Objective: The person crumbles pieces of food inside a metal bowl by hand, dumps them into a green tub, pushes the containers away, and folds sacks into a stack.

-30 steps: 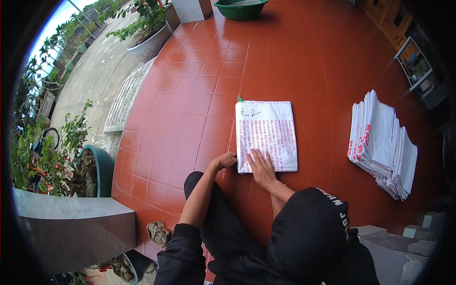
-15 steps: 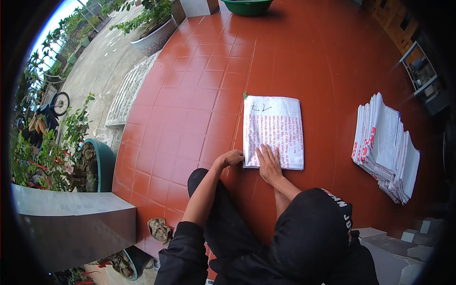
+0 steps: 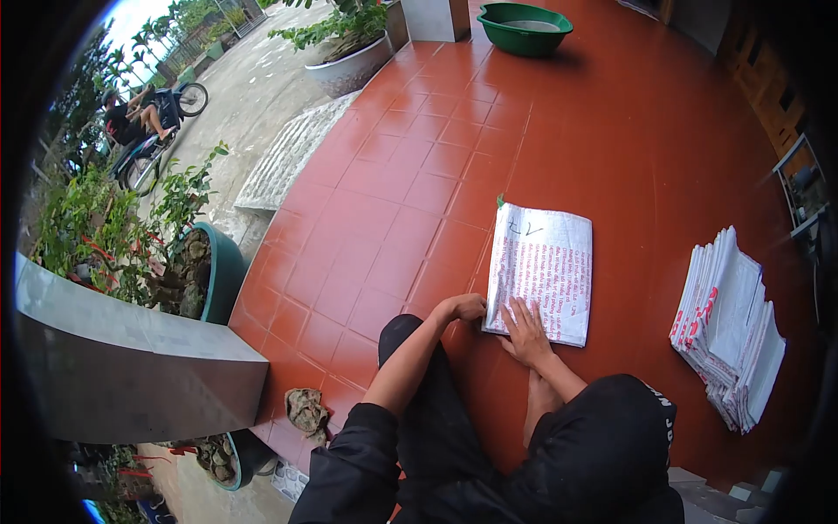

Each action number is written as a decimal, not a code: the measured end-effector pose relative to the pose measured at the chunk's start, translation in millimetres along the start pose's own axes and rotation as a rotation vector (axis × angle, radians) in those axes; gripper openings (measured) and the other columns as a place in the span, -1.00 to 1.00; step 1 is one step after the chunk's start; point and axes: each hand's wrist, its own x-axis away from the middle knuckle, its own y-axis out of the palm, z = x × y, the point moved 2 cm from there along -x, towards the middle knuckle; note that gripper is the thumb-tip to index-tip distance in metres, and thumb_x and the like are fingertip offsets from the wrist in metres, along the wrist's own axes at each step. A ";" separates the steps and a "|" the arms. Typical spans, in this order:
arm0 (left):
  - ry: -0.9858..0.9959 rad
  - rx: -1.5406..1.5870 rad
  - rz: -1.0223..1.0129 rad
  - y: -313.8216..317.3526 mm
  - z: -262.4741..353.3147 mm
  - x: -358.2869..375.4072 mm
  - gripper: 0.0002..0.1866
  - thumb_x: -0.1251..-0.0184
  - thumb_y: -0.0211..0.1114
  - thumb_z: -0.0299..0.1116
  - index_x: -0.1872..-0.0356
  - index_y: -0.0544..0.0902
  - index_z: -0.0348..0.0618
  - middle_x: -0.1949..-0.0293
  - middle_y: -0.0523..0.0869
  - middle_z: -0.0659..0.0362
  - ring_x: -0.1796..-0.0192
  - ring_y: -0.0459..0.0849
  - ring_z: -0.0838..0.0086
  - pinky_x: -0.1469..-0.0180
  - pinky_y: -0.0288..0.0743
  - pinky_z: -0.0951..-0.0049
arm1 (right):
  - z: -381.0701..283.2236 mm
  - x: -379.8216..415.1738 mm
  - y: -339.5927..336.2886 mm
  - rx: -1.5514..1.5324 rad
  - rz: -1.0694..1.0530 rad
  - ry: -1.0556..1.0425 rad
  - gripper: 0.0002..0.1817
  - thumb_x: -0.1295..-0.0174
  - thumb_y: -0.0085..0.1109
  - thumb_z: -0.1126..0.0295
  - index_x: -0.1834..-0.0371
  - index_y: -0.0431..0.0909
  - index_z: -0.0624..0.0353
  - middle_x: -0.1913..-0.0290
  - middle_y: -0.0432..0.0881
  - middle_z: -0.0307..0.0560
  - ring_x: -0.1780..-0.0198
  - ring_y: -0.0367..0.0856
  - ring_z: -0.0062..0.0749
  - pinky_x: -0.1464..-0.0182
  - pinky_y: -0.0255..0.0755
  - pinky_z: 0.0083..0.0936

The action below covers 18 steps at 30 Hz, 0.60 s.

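Observation:
A folded white woven sack (image 3: 546, 271) with red print and a handwritten black mark lies flat on the red floor in front of me. My left hand (image 3: 467, 307) is closed at its lower left corner, fingers curled at the edge. My right hand (image 3: 527, 336) lies flat on the lower part of the sack, fingers stretched out and slightly spread. A small green bit (image 3: 500, 201) shows at the sack's upper left corner.
A stack of folded white sacks (image 3: 729, 327) lies to the right. At the back stands a green basin (image 3: 524, 31). A crumpled cloth (image 3: 305, 413) is on the floor at left, near a low wall (image 3: 140, 358) and potted plants (image 3: 214, 275). Someone rides a motorbike (image 3: 157, 135) outside.
The camera view has turned, so everything sits further right and lower, and more of the basin and motorbike shows. My hands stay in about the same places on the sack.

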 end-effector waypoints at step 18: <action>0.275 0.610 -0.072 -7.4 70.8 36.6 -0.77 -0.42 0.11 -0.33 0.18 0.61 -0.30 0.38 0.68 0.17 0.41 0.65 0.51 0.23 0.58 0.51 | 1.9 -21.0 -39.0 0.128 0.211 -0.002 -0.41 -0.12 0.05 0.49 -0.30 0.30 0.29 -0.16 0.46 0.06 -0.16 0.48 -0.13 -0.26 0.22 -0.01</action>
